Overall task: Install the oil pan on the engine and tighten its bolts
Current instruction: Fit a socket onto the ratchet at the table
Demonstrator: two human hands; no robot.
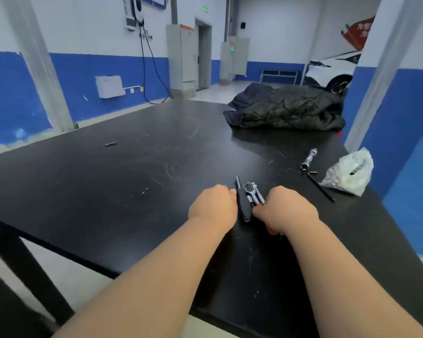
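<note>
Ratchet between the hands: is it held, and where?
The right hand grips the ratchet by its handle, head free; for the left hand it cannot be told.

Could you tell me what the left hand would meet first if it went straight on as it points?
Most likely the slim black tool, lying right at the curled fingers of the left hand, with the chrome ratchet just beyond; whether they touch is unclear.

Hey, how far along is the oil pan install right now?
Nothing looks done; no oil pan or engine is in view. The right hand grips the ratchet; the left hand is at a black tool on the table. Fitting the pan and tightening bolts remain.
</note>
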